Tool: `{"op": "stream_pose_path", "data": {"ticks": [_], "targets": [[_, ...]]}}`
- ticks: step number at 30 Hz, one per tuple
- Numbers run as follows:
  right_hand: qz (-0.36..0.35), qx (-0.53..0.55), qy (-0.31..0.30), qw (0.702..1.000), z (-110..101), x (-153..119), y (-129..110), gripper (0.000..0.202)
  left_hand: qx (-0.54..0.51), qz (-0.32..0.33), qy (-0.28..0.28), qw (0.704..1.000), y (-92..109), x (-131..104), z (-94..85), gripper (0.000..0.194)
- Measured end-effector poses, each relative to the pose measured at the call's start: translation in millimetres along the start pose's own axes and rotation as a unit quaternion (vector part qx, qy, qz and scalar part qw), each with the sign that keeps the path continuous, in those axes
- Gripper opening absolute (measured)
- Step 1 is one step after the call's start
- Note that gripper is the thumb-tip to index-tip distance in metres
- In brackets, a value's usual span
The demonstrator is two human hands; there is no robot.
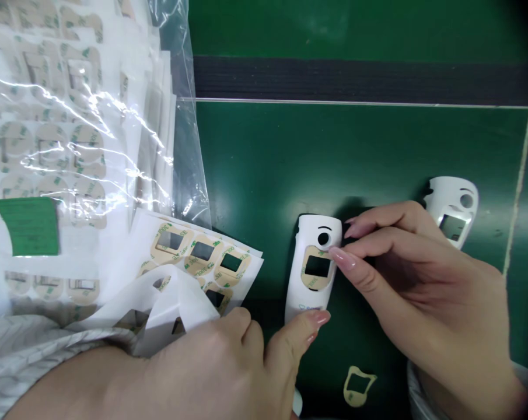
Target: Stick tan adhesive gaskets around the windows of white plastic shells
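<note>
The crinkled clear plastic bag (93, 116) of white sticker sheets, one bag, is lying at ten o'clock, and its loose sheet (202, 262) could be sliding under the left hand (215, 367). That hand is pinching the lower end of the white plastic housing (310, 274) at centre; the right hand (421, 286) is pressing fingertips on its tan window sticker (317, 267), which risks seating crooked. Two housings are showing, the second (453, 210) at two o'clock. One peeled tan liner (357, 386) is resting at six o'clock.
</note>
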State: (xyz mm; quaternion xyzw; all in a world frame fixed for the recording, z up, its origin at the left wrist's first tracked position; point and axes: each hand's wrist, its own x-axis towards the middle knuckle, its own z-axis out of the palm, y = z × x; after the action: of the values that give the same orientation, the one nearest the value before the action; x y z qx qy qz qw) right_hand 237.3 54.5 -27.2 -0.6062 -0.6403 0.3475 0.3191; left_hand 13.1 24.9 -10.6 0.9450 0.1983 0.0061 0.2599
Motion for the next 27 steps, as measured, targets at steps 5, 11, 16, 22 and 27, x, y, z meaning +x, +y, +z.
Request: {"op": "stream_pose_path", "data": {"ticks": [5, 11, 16, 22, 27], "targets": [[-0.006, -0.005, -0.002, 1.0, 0.7, -0.4, 0.9, 0.009, 0.032, 0.071, 0.002, 0.997, -11.8, 12.9, -24.0, 0.029], [-0.022, -0.018, -0.009, 1.0, -0.9, 0.0, 1.6, 0.009, 0.11, 0.046, -0.004, 0.993, -14.4, 23.4, -25.2, 0.046], [-0.032, -0.029, -0.017, 0.999, 0.9, -0.5, 2.0, 0.008, 0.143, -0.006, -0.041, 0.989, -6.1, 18.4, -15.4, 0.055], [-0.144, -0.205, 0.074, 0.965, -1.6, -4.4, -0.8, 0.027, 0.162, 0.001, -0.036, 0.986, -6.1, 16.5, -19.3, 0.056], [-0.111, -0.192, 0.102, 0.97, -9.2, 2.0, 4.5, 0.043, 0.179, -0.004, -0.042, 0.983, -5.5, 20.2, -22.0, 0.056]]}}
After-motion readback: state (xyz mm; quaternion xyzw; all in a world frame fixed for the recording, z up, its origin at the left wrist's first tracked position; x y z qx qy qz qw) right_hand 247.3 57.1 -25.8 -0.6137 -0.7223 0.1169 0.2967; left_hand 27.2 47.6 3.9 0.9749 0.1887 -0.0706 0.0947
